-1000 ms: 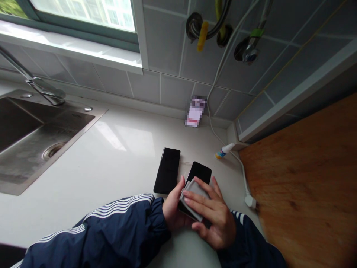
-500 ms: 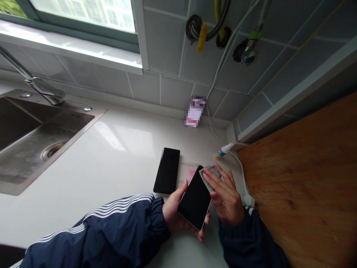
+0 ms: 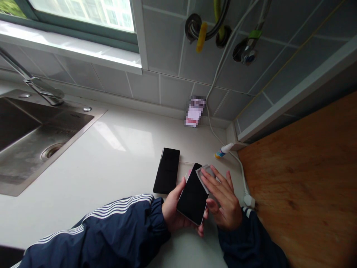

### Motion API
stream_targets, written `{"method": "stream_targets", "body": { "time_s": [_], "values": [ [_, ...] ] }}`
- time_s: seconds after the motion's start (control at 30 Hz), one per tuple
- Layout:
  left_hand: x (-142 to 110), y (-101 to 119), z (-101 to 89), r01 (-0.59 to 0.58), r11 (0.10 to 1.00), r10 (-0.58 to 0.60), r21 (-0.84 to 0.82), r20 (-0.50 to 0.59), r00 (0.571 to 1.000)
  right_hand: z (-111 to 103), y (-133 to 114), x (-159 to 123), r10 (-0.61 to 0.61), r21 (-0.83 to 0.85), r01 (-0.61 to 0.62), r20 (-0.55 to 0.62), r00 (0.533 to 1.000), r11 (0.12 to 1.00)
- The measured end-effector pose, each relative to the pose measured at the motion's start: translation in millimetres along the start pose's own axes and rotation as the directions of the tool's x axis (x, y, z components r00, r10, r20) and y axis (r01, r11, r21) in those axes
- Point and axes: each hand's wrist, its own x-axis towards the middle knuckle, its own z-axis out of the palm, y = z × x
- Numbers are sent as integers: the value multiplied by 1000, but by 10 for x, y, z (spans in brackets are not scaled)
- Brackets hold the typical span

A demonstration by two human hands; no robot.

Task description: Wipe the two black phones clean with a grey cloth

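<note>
Smartphone (image 3: 192,194) gripped firm in my left hand (image 3: 174,216) — right hand (image 3: 223,199) spread, fingers flat over a grey cloth (image 3: 202,172) at its top edge.

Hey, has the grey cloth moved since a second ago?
Yes, the grey cloth has moved away from the sink and toward the tiled wall.

Counter items: one slim black smartphone (image 3: 167,171), lying flat on a white stone countertop (image 3: 125,149). One stainless-steel sink (image 3: 55,124) with chrome mixer faucet (image 3: 41,87). One small white-capped bottle (image 3: 224,150). One white power cable (image 3: 213,130) with white plug (image 3: 249,201). One blurred card (image 3: 195,112) against grey ceramic wall tiles (image 3: 164,48). Also one orange-brown wooden panel (image 3: 298,178), and one green-framed window (image 3: 83,11).
</note>
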Motion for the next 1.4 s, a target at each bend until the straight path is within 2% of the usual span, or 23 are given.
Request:
{"method": "stream_targets", "body": {
  "time_s": [0.17,0.63,1.17,1.4],
  "values": [
    [-1,12,-6,-14,1000,14,-8,-4,1000,25,13,-9,-34,13,34,33,999,999],
    [-7,19,10,-13,1000,13,-2,-15,1000,85,55,-21,2,38,-3,38,999,999],
    [-14,12,5,-23,1000,23,-16,21,999,62,53,5,11,140,-20,60,998,990],
    [-1,-19,-15,-55,998,55,-13,30,998,47,37,8,12,136,-20,54,998,991]
  ]
}}
